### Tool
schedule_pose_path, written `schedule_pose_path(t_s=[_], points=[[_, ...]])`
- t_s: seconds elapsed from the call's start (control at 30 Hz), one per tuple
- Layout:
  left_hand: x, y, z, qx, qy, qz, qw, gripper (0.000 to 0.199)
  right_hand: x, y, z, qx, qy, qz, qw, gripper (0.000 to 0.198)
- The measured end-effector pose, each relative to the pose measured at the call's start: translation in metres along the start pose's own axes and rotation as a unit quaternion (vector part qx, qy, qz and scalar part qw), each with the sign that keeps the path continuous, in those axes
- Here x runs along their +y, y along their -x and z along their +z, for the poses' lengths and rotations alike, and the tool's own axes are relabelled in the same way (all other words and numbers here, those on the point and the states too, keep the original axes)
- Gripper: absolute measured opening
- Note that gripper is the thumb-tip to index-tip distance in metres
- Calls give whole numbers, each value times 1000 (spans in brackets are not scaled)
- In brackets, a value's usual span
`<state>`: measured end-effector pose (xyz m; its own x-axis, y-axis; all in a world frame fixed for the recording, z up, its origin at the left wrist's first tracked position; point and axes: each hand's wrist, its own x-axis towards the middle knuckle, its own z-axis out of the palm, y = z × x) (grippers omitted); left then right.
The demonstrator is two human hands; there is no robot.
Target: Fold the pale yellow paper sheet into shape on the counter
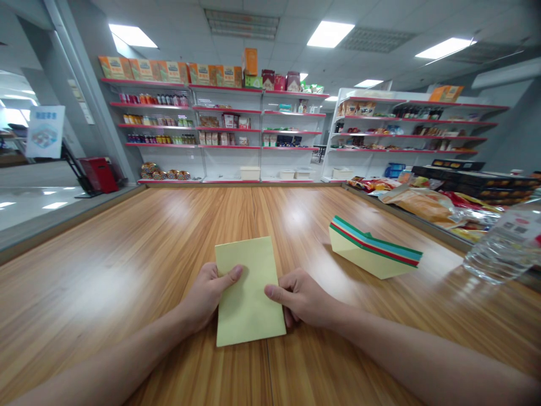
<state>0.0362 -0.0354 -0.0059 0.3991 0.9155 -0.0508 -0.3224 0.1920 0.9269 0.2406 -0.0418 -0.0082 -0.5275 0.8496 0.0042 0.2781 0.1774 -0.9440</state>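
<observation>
- Fingers (231, 275) grip paper (251, 316) by both edges: left hand (209, 294), right hand (305, 299), thumbs on top.
- Paper's over the counter (139, 242), left of striped card (367, 256).
- Looks like positioning; next move calls for steady edges.

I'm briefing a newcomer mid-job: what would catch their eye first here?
First, the pale yellow paper, held between the left hand and right hand at the near middle of the wooden table. Next, the boat-shaped folded paper to its right, striped green, blue and red along its upper edge. Beyond the table, stocked shelves with red edges line the background.
</observation>
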Motion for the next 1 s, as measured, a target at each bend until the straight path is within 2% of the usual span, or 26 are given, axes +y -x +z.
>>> schedule_pose_path(t_s=[0.1, 0.27, 0.7, 0.87, 1.0], points=[[1, 1, -1, -28, -27, -8, 999, 30, 0, 0, 0, 12, -4, -2, 1000, 53], [1, 1, -1, -33, -33, 6, 999, 28, 2, -1, 1, 27, 0, -3, 1000, 57], [4, 5, 1, -88, -71, -15, 993, 31, 3, -1, 0, 2, -4, -26, 1000, 60], [6, 7, 3, -95, -69, -24, 993, 32, 1, -1, -1, -6, 4, -9, 1000, 59], [6, 9, 4, -116, -78, -44, 989, 32, 5, -2, -1, 10, -17, 3, 1000, 62]])
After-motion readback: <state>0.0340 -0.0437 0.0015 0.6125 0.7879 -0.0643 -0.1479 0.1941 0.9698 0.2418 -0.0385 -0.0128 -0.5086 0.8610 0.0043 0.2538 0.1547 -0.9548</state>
